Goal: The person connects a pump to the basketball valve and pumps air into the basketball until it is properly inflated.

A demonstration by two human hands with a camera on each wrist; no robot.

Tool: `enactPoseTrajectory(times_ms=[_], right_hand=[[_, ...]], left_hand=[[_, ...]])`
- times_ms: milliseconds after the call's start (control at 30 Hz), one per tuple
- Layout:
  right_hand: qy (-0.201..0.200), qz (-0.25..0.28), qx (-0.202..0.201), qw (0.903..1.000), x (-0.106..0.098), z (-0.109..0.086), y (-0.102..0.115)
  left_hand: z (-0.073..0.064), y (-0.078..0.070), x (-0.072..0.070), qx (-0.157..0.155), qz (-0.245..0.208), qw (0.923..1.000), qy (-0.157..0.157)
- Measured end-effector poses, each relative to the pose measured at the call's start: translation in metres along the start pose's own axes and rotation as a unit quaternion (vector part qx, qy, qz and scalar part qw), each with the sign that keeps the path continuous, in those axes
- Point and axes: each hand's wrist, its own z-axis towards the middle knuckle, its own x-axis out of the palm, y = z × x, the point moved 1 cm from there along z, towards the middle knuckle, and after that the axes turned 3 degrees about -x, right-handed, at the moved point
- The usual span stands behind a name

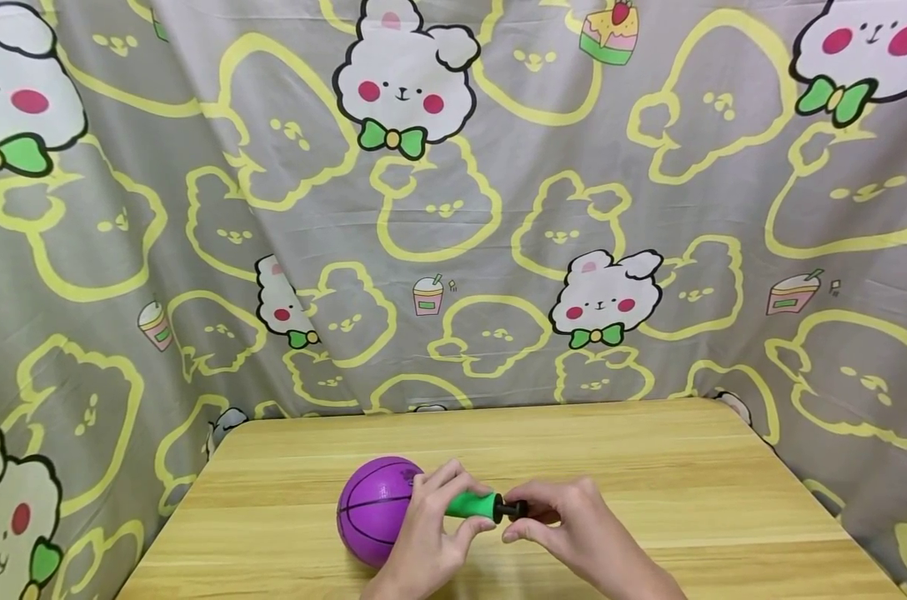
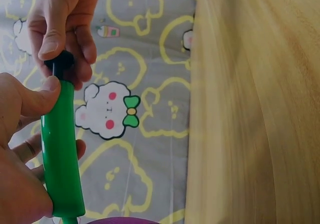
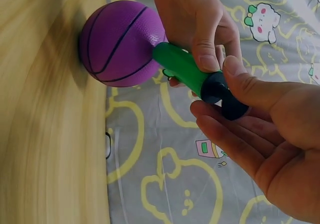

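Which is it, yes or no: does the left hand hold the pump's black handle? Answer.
No, the left hand grips the green barrel; the right hand holds the black handle.

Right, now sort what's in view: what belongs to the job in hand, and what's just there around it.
Part of the job:
- green pump, gripped by the left hand
- black handle, held by the right hand
- purple ball, at the pump's far end

Just around it:
- wooden table
- patterned cloth behind the table
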Motion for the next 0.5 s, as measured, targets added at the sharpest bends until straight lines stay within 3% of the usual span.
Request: enactPoseTrajectory(times_ms=[267, 500], right_hand=[[0.023, 0.007, 0.03, 0.9992, -0.004, 0.0, 0.0], [0.032, 0.0, 0.029, 0.9991, -0.017, -0.001, 0.004]], left_hand=[[0.001, 0.002, 0.0, 0.006, 0.015, 0.9999, -0.004], [0.0, 0.004, -0.002, -0.006, 0.007, 0.9999, -0.008]])
